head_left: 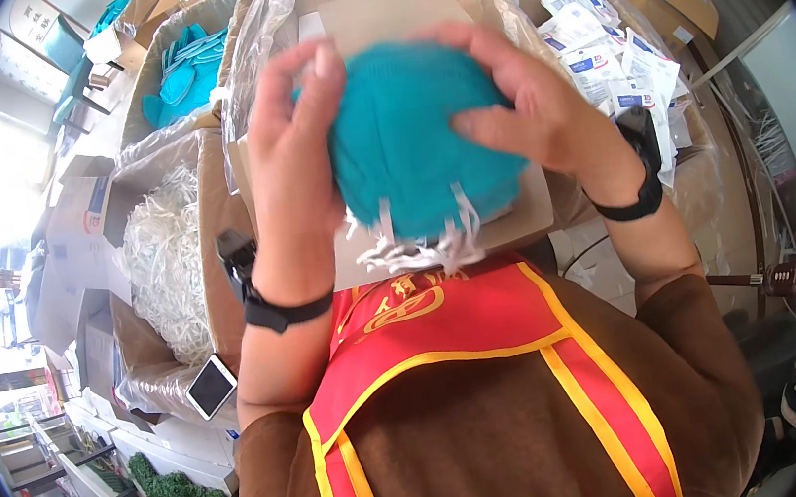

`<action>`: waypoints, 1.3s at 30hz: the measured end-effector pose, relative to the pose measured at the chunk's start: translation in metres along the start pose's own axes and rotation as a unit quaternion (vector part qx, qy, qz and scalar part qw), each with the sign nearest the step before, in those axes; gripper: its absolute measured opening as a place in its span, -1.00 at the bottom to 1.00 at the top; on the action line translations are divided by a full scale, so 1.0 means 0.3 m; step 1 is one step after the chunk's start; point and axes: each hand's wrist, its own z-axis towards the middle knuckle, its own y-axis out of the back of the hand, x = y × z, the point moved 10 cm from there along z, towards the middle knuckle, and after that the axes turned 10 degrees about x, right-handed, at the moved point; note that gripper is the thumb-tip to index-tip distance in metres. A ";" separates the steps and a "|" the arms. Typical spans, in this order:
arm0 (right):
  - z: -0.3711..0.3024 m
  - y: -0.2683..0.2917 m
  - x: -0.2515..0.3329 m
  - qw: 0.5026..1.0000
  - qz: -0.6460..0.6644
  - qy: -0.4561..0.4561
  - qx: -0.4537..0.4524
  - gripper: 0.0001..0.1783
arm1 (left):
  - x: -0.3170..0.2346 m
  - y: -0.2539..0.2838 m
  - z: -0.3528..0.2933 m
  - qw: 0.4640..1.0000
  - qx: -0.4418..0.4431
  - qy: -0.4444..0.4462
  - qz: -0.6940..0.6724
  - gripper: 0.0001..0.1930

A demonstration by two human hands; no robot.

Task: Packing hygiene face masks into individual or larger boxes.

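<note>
A teal cup-shaped face mask (404, 133), blurred by motion, is held up before my chest. White straps (427, 245) dangle in a bunch from its lower edge; whether several masks are stacked together I cannot tell. My left hand (292, 152) grips the mask at its left edge, and a bit of teal shows between finger and thumb. On the other side my right hand (530, 108) is closed on it, with the thumb across the front and the fingers partly behind the upper edge. Underneath lies an open cardboard box (524, 218).
A lined box (152, 145) of teal masks (187, 71) stands at far left. Nearer is a box of tangled white straps (166, 262), with a white-framed tablet or phone (210, 387) beside it. White packets (608, 54) fill a plastic-lined box (565, 193) on the right.
</note>
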 end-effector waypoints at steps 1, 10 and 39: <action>-0.039 -0.016 -0.033 0.998 -0.052 -0.009 0.019 -0.36 | 0.044 0.015 -0.038 0.999 -0.009 0.034 0.019 -0.69; -0.256 -0.246 -0.234 0.972 0.030 -0.208 0.102 -0.31 | 0.192 -0.028 -0.344 0.965 0.151 0.214 0.027 -0.41; 0.077 0.007 0.330 0.951 -0.238 0.156 0.120 -0.53 | -0.022 -0.116 -0.034 0.968 0.244 -0.045 -0.018 -0.35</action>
